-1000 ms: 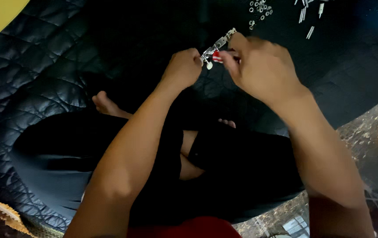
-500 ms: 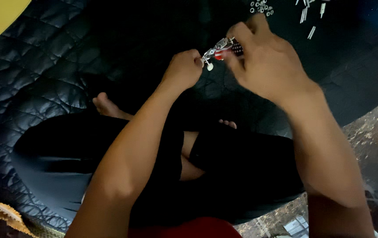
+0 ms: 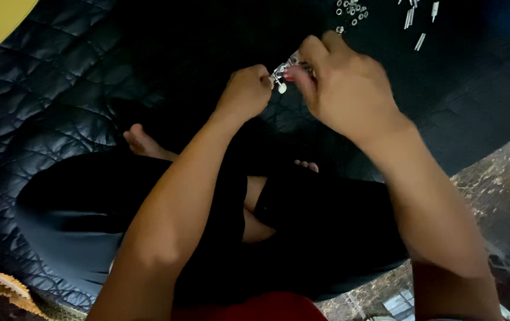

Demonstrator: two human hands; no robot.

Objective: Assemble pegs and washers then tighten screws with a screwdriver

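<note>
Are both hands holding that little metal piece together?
Yes, the left hand and the right hand both pinch the small metal piece between their fingertips, above the black quilted mat.

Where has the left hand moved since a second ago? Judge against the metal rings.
No: left hand, pinching the small metal part, holds its spot below-left of the metal rings.

Loose metal rings (image 3: 351, 12) just beyond
</note>
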